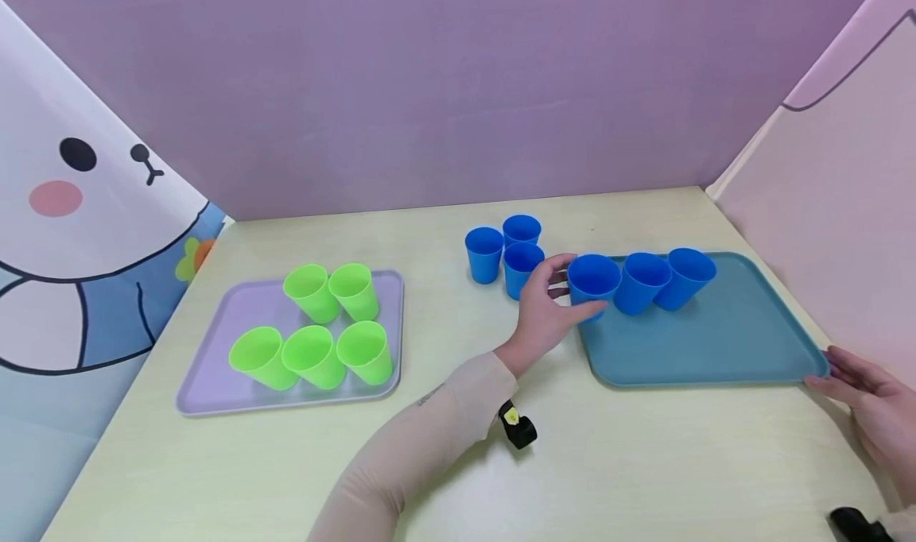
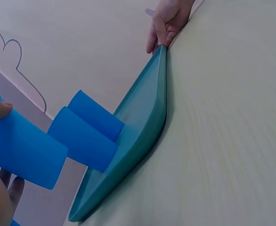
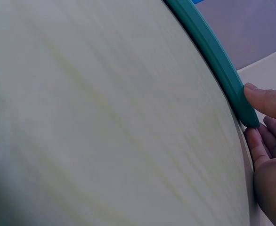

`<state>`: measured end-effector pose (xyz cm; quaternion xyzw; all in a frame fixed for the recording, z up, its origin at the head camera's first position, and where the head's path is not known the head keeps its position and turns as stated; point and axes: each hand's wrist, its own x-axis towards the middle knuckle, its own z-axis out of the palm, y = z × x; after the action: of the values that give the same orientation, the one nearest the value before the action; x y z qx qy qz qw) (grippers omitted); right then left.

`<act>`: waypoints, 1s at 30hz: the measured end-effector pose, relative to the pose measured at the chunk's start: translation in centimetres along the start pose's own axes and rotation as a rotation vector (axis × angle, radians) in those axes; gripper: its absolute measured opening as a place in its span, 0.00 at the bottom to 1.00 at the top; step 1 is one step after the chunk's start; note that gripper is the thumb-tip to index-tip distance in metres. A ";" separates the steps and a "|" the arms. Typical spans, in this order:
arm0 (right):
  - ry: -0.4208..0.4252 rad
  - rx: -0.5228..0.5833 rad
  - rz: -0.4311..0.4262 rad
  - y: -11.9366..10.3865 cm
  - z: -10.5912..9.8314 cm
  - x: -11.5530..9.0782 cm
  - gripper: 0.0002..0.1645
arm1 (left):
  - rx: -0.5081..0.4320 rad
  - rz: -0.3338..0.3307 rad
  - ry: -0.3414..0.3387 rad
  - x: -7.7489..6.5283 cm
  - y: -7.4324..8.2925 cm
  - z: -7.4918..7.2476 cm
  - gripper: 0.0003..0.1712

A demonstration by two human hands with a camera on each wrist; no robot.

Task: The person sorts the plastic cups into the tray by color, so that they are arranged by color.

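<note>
My left hand holds a blue plastic cup by its sides, upright, over the left end of a teal tray. In the left wrist view, the gripped cup hangs apart from the tray floor. Two more blue cups stand on the tray, side by side near its back. My right hand grips the tray's front right corner, the thumb against the rim and a finger under the corner in the right wrist view.
Three blue cups stand together on the table, behind my left hand. To the left lies a lilac tray bearing several green cups. A purple backdrop rises at the table's back, and side panels stand left and right.
</note>
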<state>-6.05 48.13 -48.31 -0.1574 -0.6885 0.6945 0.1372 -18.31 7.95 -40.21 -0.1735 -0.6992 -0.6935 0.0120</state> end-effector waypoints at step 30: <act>-0.024 0.096 -0.002 -1.1 0.6 -0.4 0.31 | 0.116 -0.093 0.075 1.7 -2.2 2.9 0.37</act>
<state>-5.93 47.46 -47.22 -0.1416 -0.6561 0.7285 0.1368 -19.88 11.19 -42.01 -0.1139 -0.7445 -0.6576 0.0161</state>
